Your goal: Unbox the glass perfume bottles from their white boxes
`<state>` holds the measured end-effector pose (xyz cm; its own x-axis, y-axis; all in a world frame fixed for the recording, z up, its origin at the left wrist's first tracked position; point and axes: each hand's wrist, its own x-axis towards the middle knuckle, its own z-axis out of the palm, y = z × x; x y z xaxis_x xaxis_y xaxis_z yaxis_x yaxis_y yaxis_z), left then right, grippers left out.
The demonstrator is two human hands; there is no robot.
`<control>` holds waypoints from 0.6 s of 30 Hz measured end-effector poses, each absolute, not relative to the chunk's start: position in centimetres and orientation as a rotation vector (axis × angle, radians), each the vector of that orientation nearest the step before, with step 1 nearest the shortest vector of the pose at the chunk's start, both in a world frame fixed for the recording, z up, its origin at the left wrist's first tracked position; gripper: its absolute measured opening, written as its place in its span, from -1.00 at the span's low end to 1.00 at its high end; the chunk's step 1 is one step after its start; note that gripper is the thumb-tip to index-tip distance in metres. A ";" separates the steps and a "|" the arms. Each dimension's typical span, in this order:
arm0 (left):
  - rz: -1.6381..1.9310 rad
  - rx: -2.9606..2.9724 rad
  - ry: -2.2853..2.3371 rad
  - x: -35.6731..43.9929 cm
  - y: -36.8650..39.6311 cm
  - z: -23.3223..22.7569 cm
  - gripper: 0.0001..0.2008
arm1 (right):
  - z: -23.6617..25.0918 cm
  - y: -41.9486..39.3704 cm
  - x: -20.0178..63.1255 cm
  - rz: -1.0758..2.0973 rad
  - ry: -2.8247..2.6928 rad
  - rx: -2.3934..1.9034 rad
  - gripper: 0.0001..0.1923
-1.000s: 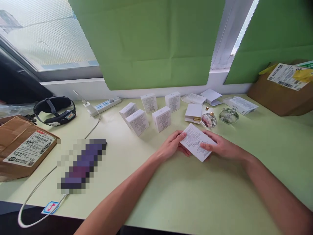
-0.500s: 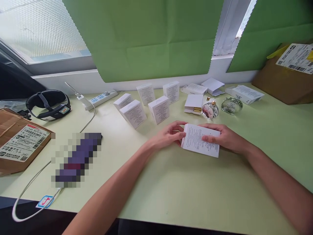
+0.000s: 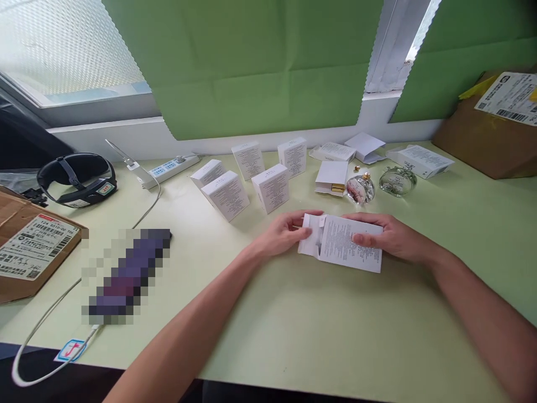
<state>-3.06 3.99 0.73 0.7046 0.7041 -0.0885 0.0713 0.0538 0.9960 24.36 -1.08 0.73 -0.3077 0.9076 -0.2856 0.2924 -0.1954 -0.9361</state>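
Note:
A small white carton box printed with dark text lies across both hands, above the table. My right hand grips its right part, thumb on the printed face and fingers behind. My left hand pinches a white piece sticking out of the box's left end, with the thumb on top. Whether this piece is an opened flap or an insert, I cannot tell. Just beyond the hands stand a round glass perfume bottle with a gold neck, another glass bottle and a white box with a gold piece.
Several white printed boxes stand upright at the back middle. White cartons lie behind the bottles. On the left are a phone with a cable, a black head strap, a power strip and a cardboard box. Another cardboard box sits back right.
The box's left end has come open, and a white piece now extends from it under my left thumb. My right hand and the box have shifted slightly right.

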 end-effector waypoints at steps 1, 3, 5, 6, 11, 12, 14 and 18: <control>0.567 1.448 0.682 -3.1 4.0 0.7 -0.48 | 0.7 -1.0 24.6 1.551 -1.533 -1.381 -0.35; 0.619 1.458 0.689 -3.2 4.0 0.7 -0.41 | 0.5 -0.9 24.9 1.572 -1.514 -1.342 -0.36; 0.694 1.543 0.696 -3.1 3.7 0.8 -0.46 | 0.2 -0.8 25.2 1.580 -1.504 -1.320 -0.36; 0.726 1.618 0.706 -3.0 3.6 0.9 -0.57 | 0.1 -0.7 25.3 1.580 -1.498 -1.314 -0.36; 0.760 1.905 0.792 -2.5 2.9 1.4 -0.79 | -0.6 -0.5 25.6 1.576 -1.461 -1.276 -0.36; 0.760 1.922 0.794 -2.4 2.8 1.4 -0.80 | -0.7 -0.5 25.7 1.576 -1.458 -1.271 -0.36; 0.766 1.968 0.779 -2.4 2.8 1.3 -0.76 | -0.8 -0.4 25.7 1.572 -1.454 -1.278 -0.36; 0.833 2.051 0.735 -2.4 2.9 0.5 -0.75 | -0.9 -0.4 25.8 1.573 -1.458 -1.303 -0.30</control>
<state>-2.45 2.94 0.50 0.6165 0.7267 0.3030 0.2094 -0.5222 0.8267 25.81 -0.41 -0.95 -0.3196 0.9155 -0.2445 0.1743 -0.1968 -0.9648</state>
